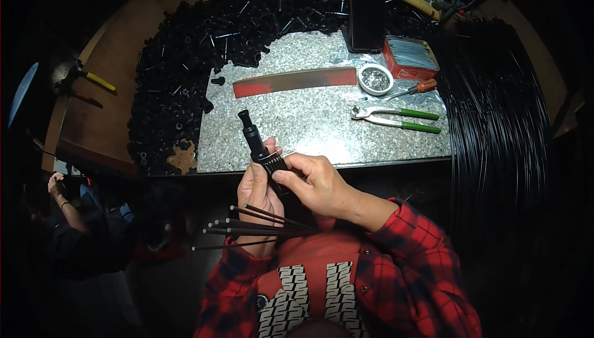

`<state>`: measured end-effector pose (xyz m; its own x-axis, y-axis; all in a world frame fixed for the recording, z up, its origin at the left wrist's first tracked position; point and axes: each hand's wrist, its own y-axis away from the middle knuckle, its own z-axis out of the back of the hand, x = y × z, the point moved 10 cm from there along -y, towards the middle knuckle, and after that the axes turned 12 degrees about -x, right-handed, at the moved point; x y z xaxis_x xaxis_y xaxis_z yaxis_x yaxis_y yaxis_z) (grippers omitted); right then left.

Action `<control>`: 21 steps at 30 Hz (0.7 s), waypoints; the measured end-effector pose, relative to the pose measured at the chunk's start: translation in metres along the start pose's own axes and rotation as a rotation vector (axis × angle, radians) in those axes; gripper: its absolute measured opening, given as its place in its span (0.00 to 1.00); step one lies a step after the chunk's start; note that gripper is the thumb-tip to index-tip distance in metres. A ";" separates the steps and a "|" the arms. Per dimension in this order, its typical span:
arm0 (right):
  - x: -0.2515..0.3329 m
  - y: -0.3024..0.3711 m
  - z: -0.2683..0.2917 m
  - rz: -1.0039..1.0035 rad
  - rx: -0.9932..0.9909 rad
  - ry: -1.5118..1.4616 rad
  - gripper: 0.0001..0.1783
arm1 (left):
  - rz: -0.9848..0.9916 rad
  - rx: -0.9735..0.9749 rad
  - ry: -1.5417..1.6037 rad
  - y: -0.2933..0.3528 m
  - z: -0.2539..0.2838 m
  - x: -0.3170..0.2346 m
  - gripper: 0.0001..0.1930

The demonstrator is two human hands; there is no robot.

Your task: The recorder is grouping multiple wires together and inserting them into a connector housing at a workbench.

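Observation:
My left hand [258, 190] is wrapped round a black stepped tubular fitting [250, 135], which points up and slightly left over the table's front edge. At the fitting's lower end is a ribbed or slotted part [273, 164], where the thumb and fingers of my right hand [318, 183] press closed. A thin pale wire shows beside my right fingertips; where it ends is hidden. Several black rods [247, 229] with pale round ends stick out across my left forearm, below the hands.
The speckled stone-like board [297, 118] carries a curved red-brown strip [294, 82], green-handled pincers [396, 119], a white bowl of small metal bits [375, 80], a screwdriver [424, 86], a red box of thin rods [411, 58] and a phone [365, 16]. Black fittings [185, 59] heap leftward; long rods [495, 103] hang rightward. Another person's hand [56, 184] shows far left.

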<state>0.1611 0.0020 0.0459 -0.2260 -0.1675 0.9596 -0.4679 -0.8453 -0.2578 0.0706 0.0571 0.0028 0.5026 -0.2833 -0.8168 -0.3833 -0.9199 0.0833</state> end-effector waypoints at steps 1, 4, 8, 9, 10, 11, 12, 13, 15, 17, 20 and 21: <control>-0.001 0.000 0.000 -0.010 -0.002 -0.005 0.12 | 0.001 -0.020 0.026 -0.001 0.002 0.000 0.22; -0.005 -0.001 0.002 0.015 -0.006 0.028 0.10 | 0.036 -0.009 0.032 -0.002 0.002 0.005 0.22; -0.007 -0.001 -0.001 -0.005 0.026 0.001 0.10 | 0.104 -0.010 0.058 -0.001 0.005 0.004 0.23; -0.006 -0.001 0.000 -0.006 0.024 0.003 0.10 | 0.145 0.002 0.090 0.000 0.001 0.005 0.23; -0.010 0.000 -0.001 -0.062 0.045 -0.037 0.10 | 0.186 0.014 0.122 0.001 -0.002 0.008 0.23; -0.015 0.001 -0.002 -0.118 0.065 -0.076 0.10 | 0.189 0.016 0.123 0.000 -0.002 0.009 0.23; -0.016 0.001 -0.002 -0.119 0.066 -0.077 0.10 | 0.179 0.010 0.124 -0.001 -0.001 0.010 0.23; -0.019 0.001 -0.003 -0.132 0.086 -0.076 0.10 | 0.170 0.005 0.124 -0.001 0.001 0.010 0.22; -0.023 0.000 -0.002 -0.146 0.105 -0.075 0.10 | 0.172 0.049 0.152 0.001 -0.005 0.005 0.22; -0.024 0.000 -0.004 -0.155 0.136 -0.061 0.10 | 0.190 0.097 0.168 0.003 -0.011 0.005 0.22; -0.026 0.001 -0.006 -0.176 0.147 -0.087 0.10 | 0.197 0.080 0.179 0.006 -0.017 0.001 0.22; -0.027 0.000 -0.006 -0.178 0.143 -0.086 0.10 | 0.192 0.027 0.146 0.004 -0.014 0.003 0.23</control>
<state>0.1625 0.0092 0.0189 -0.0740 -0.0471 0.9961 -0.3663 -0.9278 -0.0711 0.0813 0.0484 0.0088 0.5247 -0.4904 -0.6958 -0.5019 -0.8384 0.2124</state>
